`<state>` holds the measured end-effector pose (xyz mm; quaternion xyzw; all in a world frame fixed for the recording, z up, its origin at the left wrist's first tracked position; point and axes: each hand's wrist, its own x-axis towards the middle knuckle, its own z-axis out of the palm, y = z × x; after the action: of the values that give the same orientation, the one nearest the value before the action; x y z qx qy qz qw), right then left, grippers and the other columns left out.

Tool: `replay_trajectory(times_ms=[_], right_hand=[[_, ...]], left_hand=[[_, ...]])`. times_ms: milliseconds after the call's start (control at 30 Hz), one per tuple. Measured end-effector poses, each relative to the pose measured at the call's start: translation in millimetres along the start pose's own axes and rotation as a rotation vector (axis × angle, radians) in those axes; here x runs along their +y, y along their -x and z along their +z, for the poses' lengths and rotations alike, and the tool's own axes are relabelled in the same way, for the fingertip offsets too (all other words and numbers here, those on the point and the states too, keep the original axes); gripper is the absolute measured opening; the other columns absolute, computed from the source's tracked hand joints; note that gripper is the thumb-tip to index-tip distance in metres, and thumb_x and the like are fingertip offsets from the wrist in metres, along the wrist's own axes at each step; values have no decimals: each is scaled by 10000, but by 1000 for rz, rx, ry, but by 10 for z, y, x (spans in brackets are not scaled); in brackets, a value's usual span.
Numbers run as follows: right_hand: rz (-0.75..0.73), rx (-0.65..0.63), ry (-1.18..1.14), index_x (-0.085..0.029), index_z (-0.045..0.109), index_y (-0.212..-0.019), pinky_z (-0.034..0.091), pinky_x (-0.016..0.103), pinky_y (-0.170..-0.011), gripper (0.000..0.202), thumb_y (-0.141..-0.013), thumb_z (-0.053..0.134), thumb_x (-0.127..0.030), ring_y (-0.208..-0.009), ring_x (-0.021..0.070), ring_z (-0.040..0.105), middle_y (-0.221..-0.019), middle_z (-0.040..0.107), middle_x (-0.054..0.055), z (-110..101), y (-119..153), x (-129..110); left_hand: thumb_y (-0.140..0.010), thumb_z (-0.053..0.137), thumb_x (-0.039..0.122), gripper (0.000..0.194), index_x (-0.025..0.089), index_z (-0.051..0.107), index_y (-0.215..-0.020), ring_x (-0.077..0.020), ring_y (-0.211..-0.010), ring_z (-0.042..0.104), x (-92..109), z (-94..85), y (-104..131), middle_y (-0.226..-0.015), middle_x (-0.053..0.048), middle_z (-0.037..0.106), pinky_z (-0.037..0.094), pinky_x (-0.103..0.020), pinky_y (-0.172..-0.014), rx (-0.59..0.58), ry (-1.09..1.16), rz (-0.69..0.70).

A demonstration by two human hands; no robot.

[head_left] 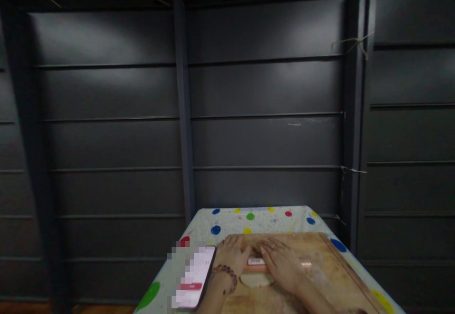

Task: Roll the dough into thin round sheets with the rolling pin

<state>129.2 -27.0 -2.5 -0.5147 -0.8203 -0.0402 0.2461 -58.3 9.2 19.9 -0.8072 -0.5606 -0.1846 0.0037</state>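
A wooden rolling pin (256, 269) with a red-and-white label lies crosswise on a wooden board (320, 247). My left hand (232, 253), with a beaded bracelet at the wrist, is over the pin's left part. Over its right part rests my right hand (282, 263), palm down, with the fingers bent forward across it. Both hands hold the pin from above, and their palms hide much of it. Just on the near side of the pin, a flat pale round of dough (258, 280) lies on the board, partly under the pin.
Left of the board lies a phone (192, 281) with a lit screen, close to my left forearm. A white tablecloth with coloured dots (227, 217) covers the table. Behind it stands a dark panelled wall (266, 138) with upright posts. Pale flour dusts the board's right side.
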Motion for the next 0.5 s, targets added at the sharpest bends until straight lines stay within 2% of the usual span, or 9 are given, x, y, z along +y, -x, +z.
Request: replay_trajectory(times_ms=[133, 233, 367, 500], right_hand=[[-12, 9, -33, -158, 642, -1264, 357, 384, -1113, 481, -1007, 244, -239, -1256, 216, 535, -1332, 617, 87, -63, 124, -96], [-27, -14, -72, -171, 628, -1287, 368, 406, -1114, 454, -1002, 287, -262, -1265, 231, 529, -1360, 593, 84, -131, 219, -160], [-67, -19, -145, -234, 577, -1347, 357, 434, -1126, 421, -1002, 345, -306, -1296, 230, 502, -1406, 552, 45, -214, 332, -216], [-72, -50, -192, -244, 543, -1379, 329, 466, -1140, 431, -999, 371, -353, -1326, 243, 469, -1430, 525, 48, -202, 388, -201]], left_hand=[[-958, 443, 358, 325, 235, 656, -1170, -241, -1190, 569, 50, -16, 135, -1261, -87, 657, 408, -418, -1036, -3, -13, 11], [-921, 376, 262, 363, 228, 694, -1092, -263, -1154, 596, 99, -21, 248, -1198, -90, 696, 433, -411, -1002, 2, -46, -16], [-919, 346, 252, 402, 192, 697, -1103, -281, -1174, 588, 148, -23, 387, -1214, -97, 693, 431, -429, -1020, 74, -98, -18], [-929, 352, 276, 403, 189, 694, -1124, -285, -1150, 602, 152, -17, 444, -1180, -98, 708, 437, -442, -1019, 81, -101, -17]])
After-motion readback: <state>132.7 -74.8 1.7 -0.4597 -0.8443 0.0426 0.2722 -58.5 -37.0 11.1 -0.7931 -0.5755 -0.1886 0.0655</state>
